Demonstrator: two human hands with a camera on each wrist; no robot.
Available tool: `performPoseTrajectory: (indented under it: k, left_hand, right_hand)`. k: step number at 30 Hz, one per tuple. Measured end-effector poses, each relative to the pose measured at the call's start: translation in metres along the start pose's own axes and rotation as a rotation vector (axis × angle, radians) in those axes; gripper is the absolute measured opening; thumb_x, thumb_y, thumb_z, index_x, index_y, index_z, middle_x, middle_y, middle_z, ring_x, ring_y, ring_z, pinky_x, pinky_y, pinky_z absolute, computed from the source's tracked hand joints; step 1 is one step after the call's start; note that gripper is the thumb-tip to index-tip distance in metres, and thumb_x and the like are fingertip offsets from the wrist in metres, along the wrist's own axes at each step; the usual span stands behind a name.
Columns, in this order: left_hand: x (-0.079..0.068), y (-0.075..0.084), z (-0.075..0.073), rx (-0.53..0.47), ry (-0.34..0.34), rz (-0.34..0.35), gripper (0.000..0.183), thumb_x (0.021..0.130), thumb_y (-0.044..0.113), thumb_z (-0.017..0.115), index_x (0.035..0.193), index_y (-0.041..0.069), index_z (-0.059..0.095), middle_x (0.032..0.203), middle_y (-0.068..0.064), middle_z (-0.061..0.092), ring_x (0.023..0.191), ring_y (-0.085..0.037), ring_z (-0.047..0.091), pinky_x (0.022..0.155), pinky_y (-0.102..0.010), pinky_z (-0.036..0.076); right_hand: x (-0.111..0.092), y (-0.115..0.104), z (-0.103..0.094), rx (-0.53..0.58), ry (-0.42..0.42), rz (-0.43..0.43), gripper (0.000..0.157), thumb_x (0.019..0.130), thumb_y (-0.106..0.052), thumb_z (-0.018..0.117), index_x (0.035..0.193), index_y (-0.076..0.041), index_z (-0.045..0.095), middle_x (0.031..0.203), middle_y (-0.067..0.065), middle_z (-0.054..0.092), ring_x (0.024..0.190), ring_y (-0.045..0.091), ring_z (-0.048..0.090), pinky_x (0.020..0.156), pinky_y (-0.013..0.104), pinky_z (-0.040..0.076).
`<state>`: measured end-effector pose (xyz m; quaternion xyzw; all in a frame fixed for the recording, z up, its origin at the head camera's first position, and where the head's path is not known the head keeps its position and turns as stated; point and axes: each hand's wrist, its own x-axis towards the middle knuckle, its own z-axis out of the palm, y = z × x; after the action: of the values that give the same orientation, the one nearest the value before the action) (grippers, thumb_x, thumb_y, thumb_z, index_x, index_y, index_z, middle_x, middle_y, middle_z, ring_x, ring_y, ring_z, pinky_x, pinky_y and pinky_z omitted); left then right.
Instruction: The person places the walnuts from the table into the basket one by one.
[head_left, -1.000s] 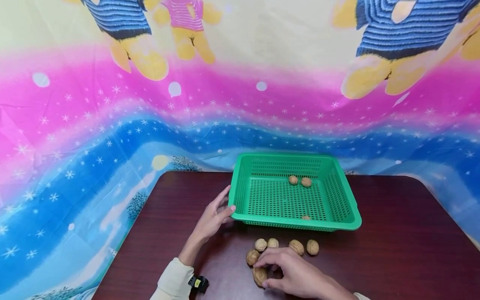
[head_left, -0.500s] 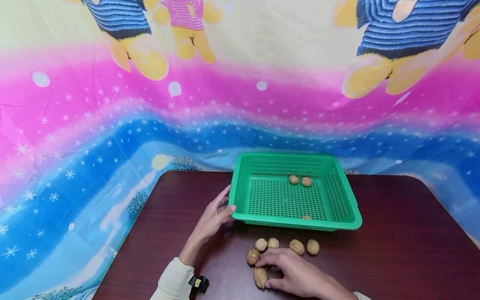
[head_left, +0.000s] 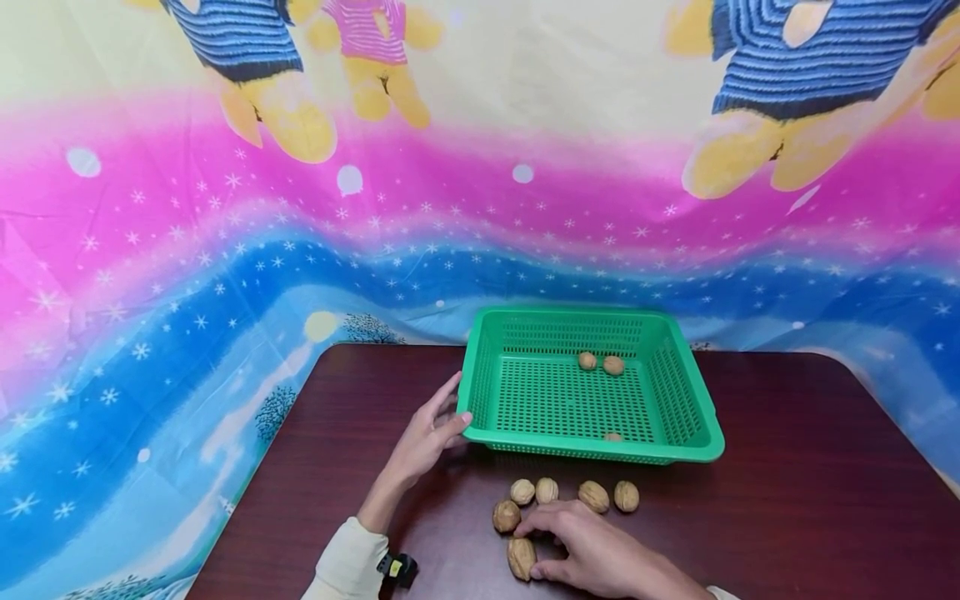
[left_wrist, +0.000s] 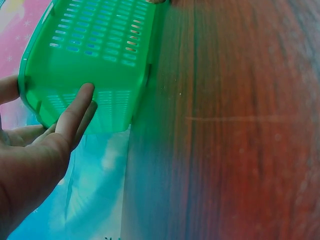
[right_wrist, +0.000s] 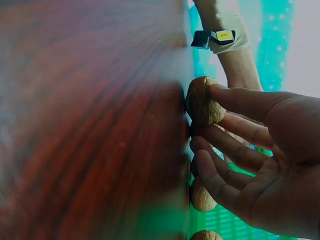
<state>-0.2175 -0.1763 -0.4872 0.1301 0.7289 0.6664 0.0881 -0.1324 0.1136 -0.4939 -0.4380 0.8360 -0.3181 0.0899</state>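
My left hand (head_left: 420, 442) holds the near left corner of a green perforated plastic basket (head_left: 480, 435). In the left wrist view its thumb lies at the rim and the other fingers (left_wrist: 77, 112) are against the outer wall. My right hand (head_left: 588, 550) pinches a brown walnut (head_left: 522, 560) on the table between thumb and forefinger. The right wrist view has the thumb on that walnut (right_wrist: 202, 102), with other walnuts partly hidden behind the fingers. Close beyond it lie a darker walnut (head_left: 506, 517) and two paler walnuts, one pale walnut (head_left: 522, 492) foremost on the left.
Two more walnuts, one a walnut (head_left: 626, 497), lie right of these, before the basket. Inside the basket are two walnuts (head_left: 613, 366) at the back and one half hidden behind the front wall. A printed cloth (head_left: 337, 208) hangs behind the dark wooden table (head_left: 787, 458).
The walnut at my right fingertips has turned slightly and shifted a little. My left hand and the basket stay where they were.
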Motion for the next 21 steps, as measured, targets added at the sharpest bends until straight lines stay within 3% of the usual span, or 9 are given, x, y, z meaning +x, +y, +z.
performPoseTrajectory:
  k: [5, 10, 21]
  left_hand:
    - [0.000, 0.001, 0.000, 0.004, -0.005, 0.004, 0.075, 0.110, 0.018, 0.061, 0.174, 0.018, 0.021, 0.157, -0.031, 0.049, 0.138, -0.050, 0.060, 0.101, -0.058, 0.060]
    - [0.000, 0.001, 0.000, 0.013, -0.005, -0.003, 0.075, 0.110, 0.020, 0.061, 0.174, 0.019, 0.021, 0.158, -0.030, 0.049, 0.138, -0.048, 0.060, 0.101, -0.057, 0.060]
    - [-0.001, 0.002, -0.001, 0.026, -0.003, -0.016, 0.076, 0.110, 0.022, 0.061, 0.174, 0.018, 0.020, 0.160, -0.029, 0.047, 0.139, -0.047, 0.060, 0.102, -0.059, 0.059]
  right_hand:
    - [-0.001, -0.003, -0.001, 0.027, 0.000, 0.016, 0.030, 0.093, -0.028, 0.087, 0.120, -0.023, 0.075, 0.118, -0.013, 0.075, 0.104, -0.002, 0.067, 0.079, 0.019, 0.055]
    - [-0.002, -0.004, -0.004, 0.054, 0.022, 0.023, 0.028, 0.092, -0.027, 0.088, 0.117, -0.025, 0.075, 0.112, -0.017, 0.073, 0.101, -0.003, 0.066, 0.080, 0.021, 0.056]
    - [-0.015, -0.007, -0.042, 0.158, 0.099, 0.088, 0.030, 0.095, -0.030, 0.084, 0.123, -0.026, 0.073, 0.119, -0.009, 0.076, 0.100, 0.005, 0.073, 0.078, 0.028, 0.062]
